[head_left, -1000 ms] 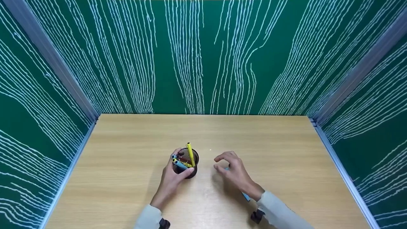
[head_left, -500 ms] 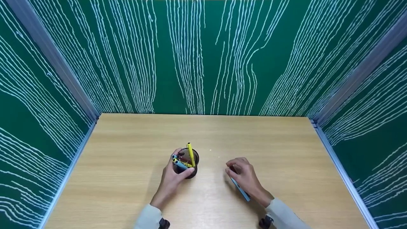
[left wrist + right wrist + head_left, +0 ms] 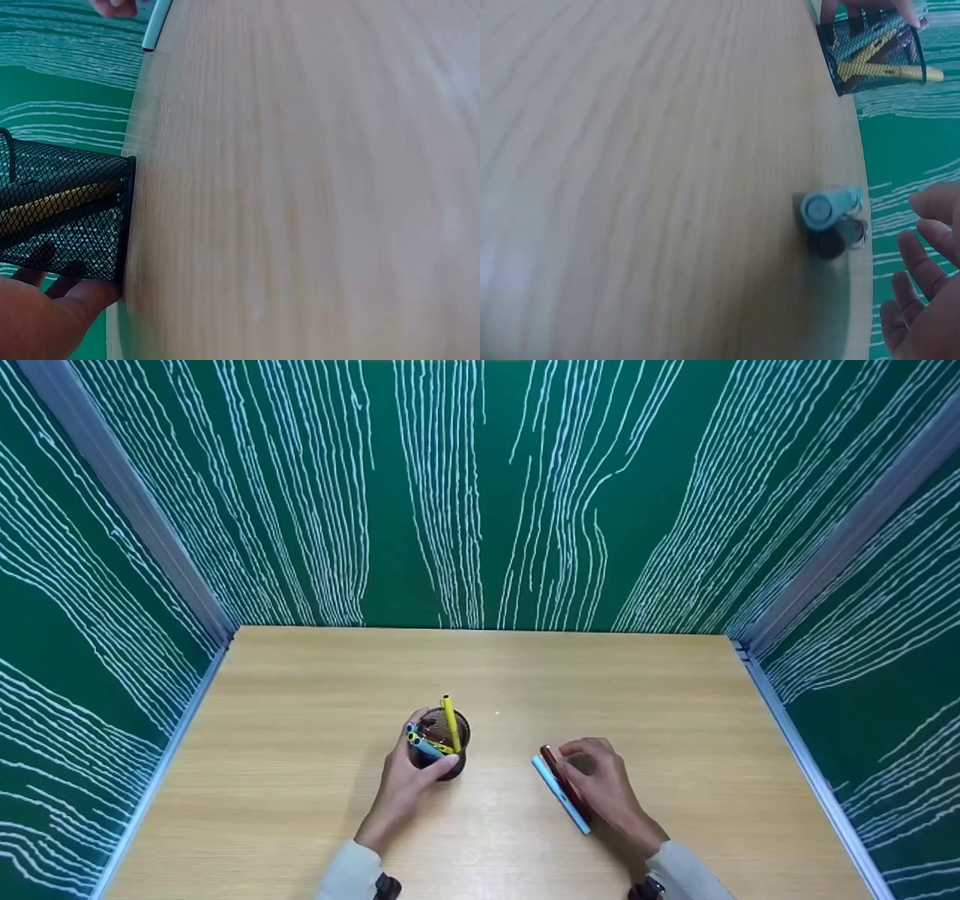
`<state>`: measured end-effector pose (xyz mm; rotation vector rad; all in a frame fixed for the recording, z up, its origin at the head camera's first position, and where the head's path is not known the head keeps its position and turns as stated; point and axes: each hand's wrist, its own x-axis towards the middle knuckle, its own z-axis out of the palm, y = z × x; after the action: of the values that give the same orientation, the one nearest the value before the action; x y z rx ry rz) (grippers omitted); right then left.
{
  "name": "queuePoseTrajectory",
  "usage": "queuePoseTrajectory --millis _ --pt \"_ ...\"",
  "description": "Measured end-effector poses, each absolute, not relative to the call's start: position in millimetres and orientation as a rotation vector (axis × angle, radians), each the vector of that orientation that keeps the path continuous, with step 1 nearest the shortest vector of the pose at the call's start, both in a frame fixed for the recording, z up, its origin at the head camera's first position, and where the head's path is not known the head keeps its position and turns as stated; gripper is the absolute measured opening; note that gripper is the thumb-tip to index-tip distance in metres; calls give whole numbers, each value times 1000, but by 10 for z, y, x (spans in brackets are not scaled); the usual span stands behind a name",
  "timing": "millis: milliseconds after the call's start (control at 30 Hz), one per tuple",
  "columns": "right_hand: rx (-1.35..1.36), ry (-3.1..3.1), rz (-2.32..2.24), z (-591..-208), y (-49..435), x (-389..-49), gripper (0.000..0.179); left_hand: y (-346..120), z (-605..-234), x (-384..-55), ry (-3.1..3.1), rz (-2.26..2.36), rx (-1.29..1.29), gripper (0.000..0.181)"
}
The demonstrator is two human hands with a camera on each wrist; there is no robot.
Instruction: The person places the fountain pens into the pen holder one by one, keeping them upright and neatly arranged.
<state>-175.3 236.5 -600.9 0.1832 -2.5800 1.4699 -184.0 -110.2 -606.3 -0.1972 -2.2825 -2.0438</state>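
My left hand [image 3: 409, 787] grips a black mesh pen cup [image 3: 463, 735], with fingers round its far side and thumb across the near rim. Inside the cup are several pens: a yellow pen [image 3: 451, 724] stands tall at the right, while blue and yellow ones lean left. My right hand [image 3: 604, 787] hovers beside a dark red pen [image 3: 551, 761], which lies against a light blue pen [image 3: 561, 795] on the table. In the right wrist view its fingers [image 3: 922, 262] are loosely bent, apart from the pens and holding nothing.
The wooden table [image 3: 337, 675] is bounded by green walls [image 3: 480, 510] with white wavy lines. Grey metal edging [image 3: 810, 757] runs along the table's right side, with similar edging [image 3: 161, 765] on the left.
My right hand has drawn back to the right and toward me, uncovering the light blue pen and then the dark red pen. My left hand and the pen cup stay in place.
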Motion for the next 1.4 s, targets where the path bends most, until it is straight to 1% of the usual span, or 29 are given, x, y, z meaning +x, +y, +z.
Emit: queuePoseTrajectory --millis 400,533,867,1300,1400 --pt "150 -2591 1425 -6112 2459 -1676 17 -1097 -6080 -1841 -2288 -1999 -219 90" --pt "155 -2604 1409 -6160 2440 -1675 17 -1097 -6101 -1851 -2296 -1935 -231 87" --pt "158 -2622 1378 -6262 2425 -1680 15 -1099 -6066 -1846 -2291 -2056 -181 87" --pt "114 -2679 1301 -6272 2437 -1686 21 -1102 -6051 -1834 -2323 -2032 -163 89" --pt "142 -2672 1247 -6278 2444 -1699 21 -1098 -6052 -1832 -2321 -2033 -159 88"
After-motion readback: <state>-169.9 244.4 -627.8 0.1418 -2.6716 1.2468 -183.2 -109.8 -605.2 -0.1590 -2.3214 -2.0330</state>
